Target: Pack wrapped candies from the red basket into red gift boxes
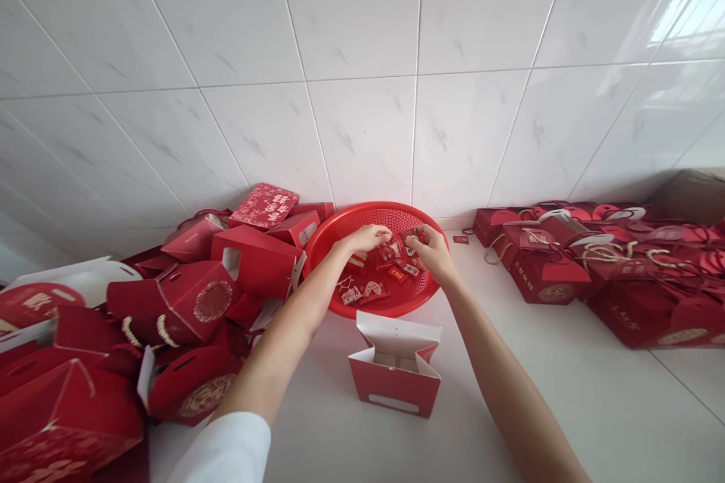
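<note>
Both my hands reach into a round red plastic basket [327, 300] of small wrapped sweets [390, 272], most in red wrappers. My right hand [431, 249], at the basket's right side, pinches a red-wrapped sweet [408, 239]. Over the middle of the basket, my left hand [368, 238] has its fingers drawn together; whatever lies between them is too small to make out. Between my forearms, in front of the basket, a red gift box [396, 386] stands upright with its top flaps spread. Its white inside shows, and I see nothing in it.
Red gift boxes [198, 302] lie heaped at the left, some tilted or unfolded. Closed red boxes with cord handles [544, 264] stand in rows at the right. A small red packet [461, 240] lies on the white surface [481, 407], which meets a tiled wall [362, 136].
</note>
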`<state>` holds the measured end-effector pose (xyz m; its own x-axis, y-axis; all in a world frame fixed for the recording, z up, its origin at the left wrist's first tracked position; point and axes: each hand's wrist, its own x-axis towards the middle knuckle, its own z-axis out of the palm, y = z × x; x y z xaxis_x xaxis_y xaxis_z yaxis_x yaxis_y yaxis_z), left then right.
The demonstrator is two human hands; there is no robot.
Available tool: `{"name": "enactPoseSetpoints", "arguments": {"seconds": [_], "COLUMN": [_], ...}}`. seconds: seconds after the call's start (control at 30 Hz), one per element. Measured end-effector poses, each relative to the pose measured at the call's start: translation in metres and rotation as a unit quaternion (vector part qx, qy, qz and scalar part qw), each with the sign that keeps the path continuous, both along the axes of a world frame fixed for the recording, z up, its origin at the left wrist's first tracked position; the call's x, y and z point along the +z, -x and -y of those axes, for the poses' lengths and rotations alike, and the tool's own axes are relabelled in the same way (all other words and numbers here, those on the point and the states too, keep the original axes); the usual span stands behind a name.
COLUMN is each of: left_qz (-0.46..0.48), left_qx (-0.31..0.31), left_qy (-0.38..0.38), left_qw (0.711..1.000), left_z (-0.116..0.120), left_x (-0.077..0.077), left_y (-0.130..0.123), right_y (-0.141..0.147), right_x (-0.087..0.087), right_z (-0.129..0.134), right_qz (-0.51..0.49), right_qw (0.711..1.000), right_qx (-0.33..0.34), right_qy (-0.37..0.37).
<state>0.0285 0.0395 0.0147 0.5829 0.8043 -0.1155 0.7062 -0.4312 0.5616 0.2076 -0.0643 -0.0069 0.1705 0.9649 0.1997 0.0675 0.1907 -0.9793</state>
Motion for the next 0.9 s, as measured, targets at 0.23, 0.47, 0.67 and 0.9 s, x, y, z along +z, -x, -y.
{"name": "enactPoseSetpoints", "arguments": {"seconds": [0.23, 0.47, 0.67, 0.9], "left_qz": [-0.199, -0.175, 0.057, 0.167], "left_qx": [0.115, 0.101, 0.069, 0.038], "left_qy": [0.047, 0.086, 0.050, 0.056], "left_qw": [0.972, 0.976, 0.995, 0.984], "left_z": [-0.002, 0.003, 0.002, 0.007], "left_x": [0.012, 0.014, 0.011, 0.014], "left_y": [0.025, 0.023, 0.019, 0.017], "right_y": [0.000, 0.001, 0.000, 0.000], "right_x": [0.000, -0.002, -0.003, -0.003], "right_z": [0.000, -0.003, -0.003, -0.003], "right_qz": [0.013, 0.007, -0.016, -0.010], "right_qw": [1.000, 1.000, 1.000, 1.000], "right_qx": [-0.012, 0.002, 0.015, 0.021], "right_qy": [0.002, 0.003, 0.001, -0.001]}}
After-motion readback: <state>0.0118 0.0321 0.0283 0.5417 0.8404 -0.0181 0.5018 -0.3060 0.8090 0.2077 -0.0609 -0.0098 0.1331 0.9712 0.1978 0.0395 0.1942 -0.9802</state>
